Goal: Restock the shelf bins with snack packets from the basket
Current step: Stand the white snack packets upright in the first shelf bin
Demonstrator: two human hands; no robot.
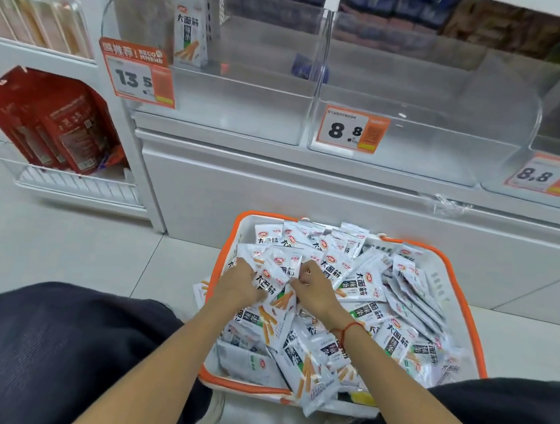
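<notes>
Both hands, left [238,280] and right [312,290], have their fingers curled round a bunch of white-and-silver foil snack packets [274,276] atop the heap in the white, orange-rimmed plastic basket [466,318] on the floor. The packets look light, limp and slippery, so a stack probably slides apart unless squeezed from both sides. The clear plastic shelf bins [247,106] above stand nearly bare.

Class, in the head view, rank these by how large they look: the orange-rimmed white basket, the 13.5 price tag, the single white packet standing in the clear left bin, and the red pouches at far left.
1. Orange-rimmed white basket, though nearest the camera.
2. Red pouches.
3. 13.5 price tag and the standing white packet look alike; not ranked.
</notes>
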